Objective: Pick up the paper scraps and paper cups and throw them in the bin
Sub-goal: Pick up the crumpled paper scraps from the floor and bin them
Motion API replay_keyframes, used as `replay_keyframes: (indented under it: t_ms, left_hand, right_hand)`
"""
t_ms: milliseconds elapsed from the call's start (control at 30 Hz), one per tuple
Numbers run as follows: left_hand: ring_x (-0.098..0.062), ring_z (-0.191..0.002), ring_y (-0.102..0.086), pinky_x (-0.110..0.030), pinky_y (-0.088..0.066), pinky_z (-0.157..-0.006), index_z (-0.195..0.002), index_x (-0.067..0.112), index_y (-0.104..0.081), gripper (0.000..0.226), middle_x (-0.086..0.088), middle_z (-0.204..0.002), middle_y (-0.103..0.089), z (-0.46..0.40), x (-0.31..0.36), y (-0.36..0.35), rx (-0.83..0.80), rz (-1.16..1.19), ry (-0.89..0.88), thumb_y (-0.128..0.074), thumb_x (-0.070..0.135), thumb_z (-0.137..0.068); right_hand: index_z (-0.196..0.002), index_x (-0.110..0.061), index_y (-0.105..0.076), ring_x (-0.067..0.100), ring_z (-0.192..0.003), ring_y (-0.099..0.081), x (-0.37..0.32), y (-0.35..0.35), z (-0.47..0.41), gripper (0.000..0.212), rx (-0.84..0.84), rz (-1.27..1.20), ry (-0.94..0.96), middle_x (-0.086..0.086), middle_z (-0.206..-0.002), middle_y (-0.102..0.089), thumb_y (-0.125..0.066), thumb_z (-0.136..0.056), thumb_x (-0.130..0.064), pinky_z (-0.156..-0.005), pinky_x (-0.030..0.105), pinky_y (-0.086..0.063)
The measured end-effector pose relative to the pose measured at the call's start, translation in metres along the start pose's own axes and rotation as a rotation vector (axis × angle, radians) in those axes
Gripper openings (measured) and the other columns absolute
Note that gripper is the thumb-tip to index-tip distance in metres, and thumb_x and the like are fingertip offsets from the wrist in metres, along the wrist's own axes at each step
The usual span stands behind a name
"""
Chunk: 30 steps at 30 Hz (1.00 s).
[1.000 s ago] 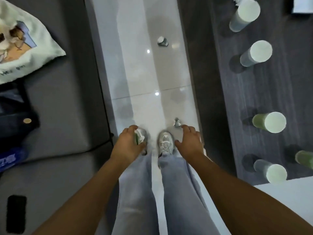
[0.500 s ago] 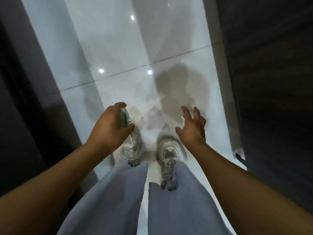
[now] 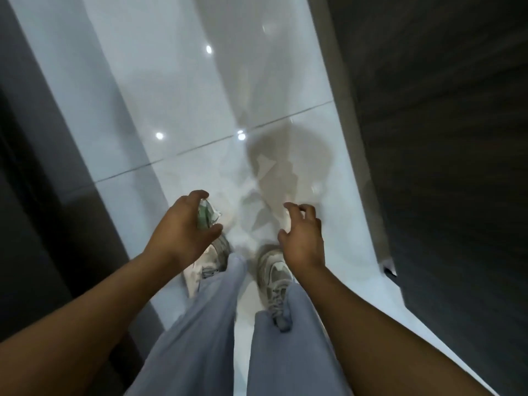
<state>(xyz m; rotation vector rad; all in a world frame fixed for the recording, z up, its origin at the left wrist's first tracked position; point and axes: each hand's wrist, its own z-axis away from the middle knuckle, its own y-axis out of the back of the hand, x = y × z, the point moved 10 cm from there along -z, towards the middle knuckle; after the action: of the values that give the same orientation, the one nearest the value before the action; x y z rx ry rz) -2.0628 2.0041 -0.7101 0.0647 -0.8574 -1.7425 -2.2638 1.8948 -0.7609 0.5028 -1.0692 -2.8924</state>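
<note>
My left hand [image 3: 183, 224] grips a crumpled green-and-white paper cup [image 3: 207, 215] above my left shoe. My right hand [image 3: 303, 238] hovers over my right shoe with its fingers and thumb loosely curled. A pale patch shows between that thumb and the fingers, but it blurs into the white floor, so I cannot tell whether the hand holds a scrap. No bin and no other cup is in sight.
I stand on a narrow strip of glossy white floor tiles [image 3: 177, 90]. A dark grey sofa edge [image 3: 43, 195] runs along the left and a dark wooden table side [image 3: 443, 138] along the right. My two shoes and grey trouser legs fill the lower middle.
The view has swung down, and the sofa top, the table top with its cups and the far scrap have left the frame. Both hands rose off the floor; the left keeps the crumpled cup.
</note>
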Motion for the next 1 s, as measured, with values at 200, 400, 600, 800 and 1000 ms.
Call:
replay_keyframes:
  t_ms: [200, 400, 600, 800, 1000]
  left_hand:
    - [-0.025, -0.112, -0.052, -0.024, -0.036, -0.086, -0.136, 0.02, -0.041, 0.065, -0.007, -0.128, -0.052, 0.098, 0.056, 0.107, 0.022, 0.02, -0.006, -0.073, 0.03, -0.08]
    - [-0.023, -0.109, -0.053, -0.026, -0.041, -0.086, -0.136, 0.019, -0.04, 0.064, -0.006, -0.125, -0.052, 0.206, 0.131, 0.257, 0.066, 0.04, -0.063, -0.07, 0.029, -0.081]
    - [-0.027, -0.111, -0.053, -0.034, -0.045, -0.094, -0.137, 0.016, -0.04, 0.063, -0.011, -0.127, -0.051, 0.287, 0.184, 0.399, 0.144, 0.03, -0.139, -0.069, 0.029, -0.082]
    - [-0.027, -0.111, -0.052, -0.036, -0.046, -0.095, -0.136, 0.015, -0.04, 0.063, -0.01, -0.126, -0.051, 0.336, 0.209, 0.502, 0.246, 0.05, -0.187, -0.069, 0.027, -0.081]
    - [-0.026, -0.113, -0.051, -0.036, -0.046, -0.095, -0.137, 0.018, -0.037, 0.063, -0.008, -0.129, -0.048, 0.345, 0.233, 0.566, 0.299, 0.07, -0.219, -0.067, 0.027, -0.082]
  right_hand:
    - [-0.142, -0.03, -0.037, 0.02, -0.121, -0.047, -0.104, 0.117, 0.103, 0.053, 0.019, 0.086, 0.134, -0.001, -0.145, -0.034, -0.056, -0.094, -0.022, -0.099, 0.029, -0.045]
    - [-0.144, -0.03, -0.033, 0.02, -0.126, -0.045, -0.219, 0.249, 0.22, 0.054, 0.019, 0.121, 0.204, -0.001, -0.149, -0.032, -0.056, -0.095, -0.025, -0.102, 0.029, -0.044]
    - [-0.142, -0.03, -0.038, 0.021, -0.124, -0.047, -0.335, 0.355, 0.31, 0.055, 0.087, 0.092, 0.312, -0.001, -0.147, -0.036, -0.059, -0.092, -0.02, -0.099, 0.032, -0.048]
    - [-0.142, -0.029, -0.038, 0.023, -0.123, -0.048, -0.423, 0.424, 0.362, 0.056, 0.159, 0.129, 0.415, 0.001, -0.145, -0.037, -0.06, -0.092, -0.02, -0.096, 0.033, -0.05]
    - [-0.142, -0.029, -0.038, 0.024, -0.119, -0.05, -0.478, 0.474, 0.365, 0.057, 0.162, 0.144, 0.468, 0.003, -0.14, -0.04, -0.062, -0.09, -0.021, -0.098, 0.035, -0.049]
